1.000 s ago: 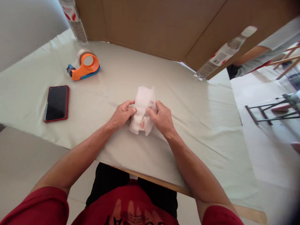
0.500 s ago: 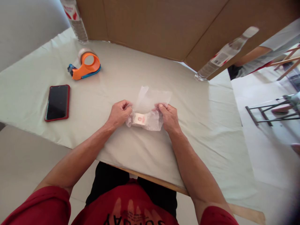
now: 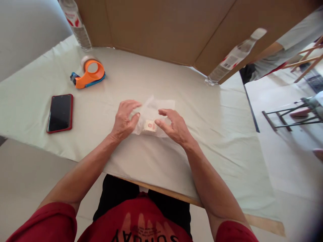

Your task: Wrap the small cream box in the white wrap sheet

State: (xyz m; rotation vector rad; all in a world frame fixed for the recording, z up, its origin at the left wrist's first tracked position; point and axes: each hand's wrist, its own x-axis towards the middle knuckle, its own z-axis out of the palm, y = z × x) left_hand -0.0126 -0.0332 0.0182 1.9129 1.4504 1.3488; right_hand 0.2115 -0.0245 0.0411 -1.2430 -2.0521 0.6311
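Observation:
A small white box with a red mark (image 3: 149, 125) lies on a sheet of clear bubble wrap (image 3: 156, 108) spread on the pale green cloth in the middle of the table. My left hand (image 3: 124, 119) hovers at the wrap's left edge, fingers loosely curled and apart, thumb near the wrap. To the right of the box is my right hand (image 3: 174, 126), fingers stretched out and spread, tips over the wrap. Neither hand grips anything.
A black phone in a red case (image 3: 60, 112) lies at the left. An orange tape dispenser (image 3: 88, 73) sits behind it. Two plastic water bottles (image 3: 75, 23) (image 3: 233, 56) stand against a large cardboard panel (image 3: 161, 27) at the back. The table edge (image 3: 161, 191) is near my lap.
Both hands let go of the bubble wrap and opened, lifting slightly. The wrap with the small box now lies flat on the cloth.

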